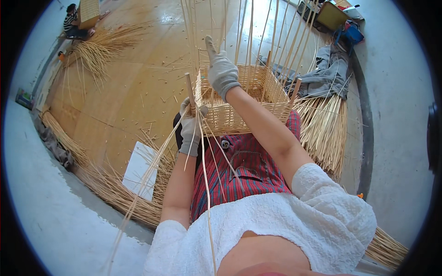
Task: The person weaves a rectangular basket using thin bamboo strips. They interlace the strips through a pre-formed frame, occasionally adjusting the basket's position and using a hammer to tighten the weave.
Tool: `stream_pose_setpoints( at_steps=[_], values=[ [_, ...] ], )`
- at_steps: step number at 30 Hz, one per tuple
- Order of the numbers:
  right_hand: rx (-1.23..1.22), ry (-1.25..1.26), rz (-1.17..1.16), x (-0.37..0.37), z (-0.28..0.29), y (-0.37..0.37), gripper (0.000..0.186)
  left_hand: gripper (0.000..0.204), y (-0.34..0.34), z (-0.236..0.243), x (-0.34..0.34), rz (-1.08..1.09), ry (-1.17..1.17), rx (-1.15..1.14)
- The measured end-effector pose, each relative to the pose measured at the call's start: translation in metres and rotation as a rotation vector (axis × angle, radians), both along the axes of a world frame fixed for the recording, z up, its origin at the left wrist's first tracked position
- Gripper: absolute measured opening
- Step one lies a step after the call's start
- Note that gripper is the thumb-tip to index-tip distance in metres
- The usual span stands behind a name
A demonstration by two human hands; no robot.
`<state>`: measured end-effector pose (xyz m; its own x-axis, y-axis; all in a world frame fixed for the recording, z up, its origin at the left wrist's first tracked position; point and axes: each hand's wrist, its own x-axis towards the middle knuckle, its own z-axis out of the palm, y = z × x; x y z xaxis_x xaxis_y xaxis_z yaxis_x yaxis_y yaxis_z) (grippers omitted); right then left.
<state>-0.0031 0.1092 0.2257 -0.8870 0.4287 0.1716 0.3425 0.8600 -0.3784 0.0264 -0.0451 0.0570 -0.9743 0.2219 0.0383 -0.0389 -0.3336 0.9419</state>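
Observation:
A square basket (224, 120) of pale woven wicker rests on my lap, with wooden posts at its corners and many tall thin stakes rising from its sides. My left hand (189, 126), in a grey glove, is closed round the near left corner, by the wooden post (189, 87). Several loose wicker strands (204, 170) trail from that corner toward me. Also gloved, my right hand (223, 73) reaches over the basket to its left wall. One finger stretches up beside the stakes; the other fingers are bent and partly hidden, with nothing visibly held.
Bundles of wicker rods (322, 133) lie right of the basket, under a grey cloth (329, 71). More rods (115, 191) and a white board (141, 170) lie at the left. Farther off, a person (73, 23) sits with another woven piece beside a rod pile (103, 48).

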Motion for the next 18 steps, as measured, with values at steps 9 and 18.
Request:
stream_pose_setpoints(
  at_steps=[9,18],
  values=[
    [-0.991,0.822,0.270,0.122,-0.105,0.054,0.062,0.060,0.011,0.002,0.009,0.086,0.024,0.090],
    [-1.264,0.713,-0.335,0.213,-0.148,0.107,0.013,0.016,0.048,0.045,0.081,0.253,0.604,-0.513]
  ],
)
